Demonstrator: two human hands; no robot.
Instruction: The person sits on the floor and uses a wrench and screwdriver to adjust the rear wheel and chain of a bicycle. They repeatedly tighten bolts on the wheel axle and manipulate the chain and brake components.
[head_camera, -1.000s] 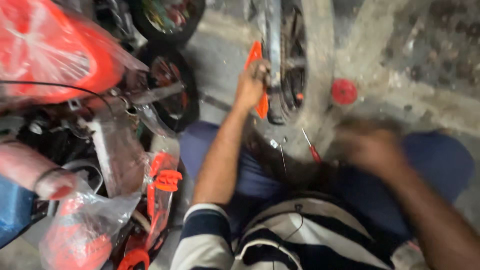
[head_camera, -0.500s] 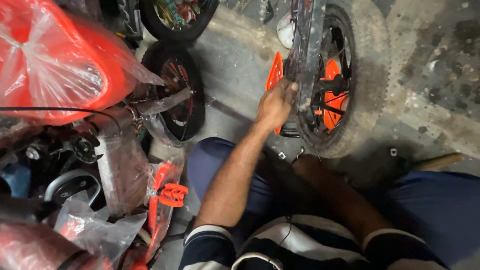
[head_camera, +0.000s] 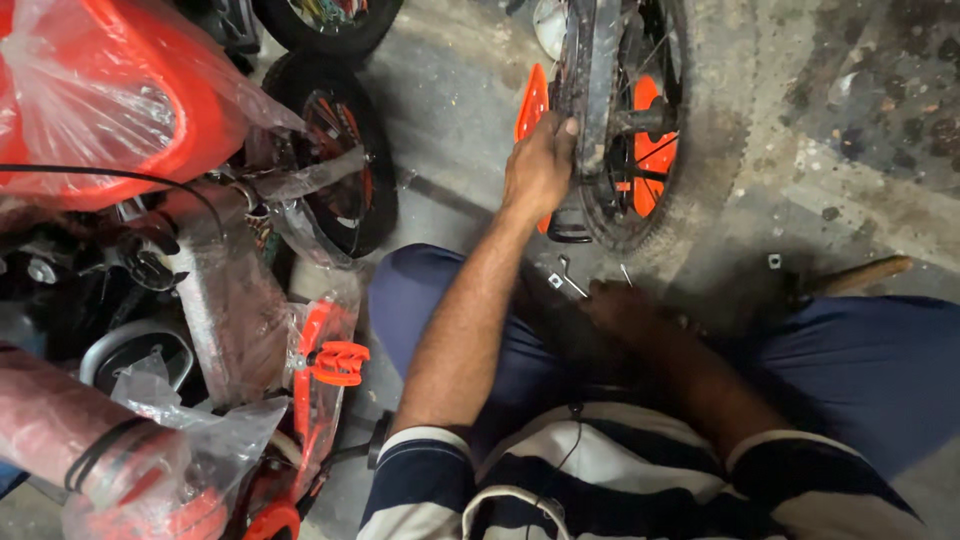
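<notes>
A small bicycle wheel with a knobby black tyre and orange spoke inserts stands upright on the concrete floor in front of me. My left hand grips the dark frame stay beside the wheel, next to an orange plastic guard. My right hand is low between my knees, blurred, down by the floor near small metal tools. Whether it holds anything is unclear.
To the left stand plastic-wrapped orange children's bicycles with a small black wheel and orange fittings. A wooden handle lies on the floor at right. A small metal nut lies near it.
The view has shifted so the wheel sits higher and more central. My right hand came in from the right and dropped between my knees near the tools. My left hand stays on the frame.
</notes>
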